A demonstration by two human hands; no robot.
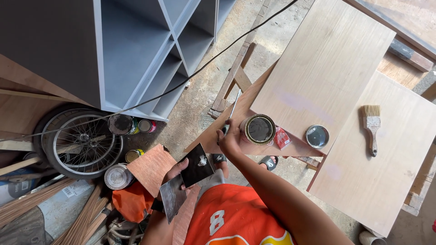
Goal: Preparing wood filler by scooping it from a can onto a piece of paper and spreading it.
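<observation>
My left hand [176,173] holds two flat scraper blades [188,179], one dark and one grey, with a dab of pale filler on the dark one. My right hand [228,137] reaches forward and grips a thin metal tool [234,106], resting against the side of an open tin [260,129] of dark material. The tin stands on a brown wooden board [240,113]. Its round lid [317,136] lies to the right, beside a small red packet [281,137]. A paintbrush [372,127] with a wooden handle lies on the pale plywood panel [386,159] farther right.
A grey shelf unit [136,50] lies on the floor at left, with a black cable [200,70] across it. Paint cans [131,124], a bicycle wheel [84,140], a plywood offcut [152,168] and wood strips [86,218] crowd the lower left. A second pale panel [322,68] overlaps the board.
</observation>
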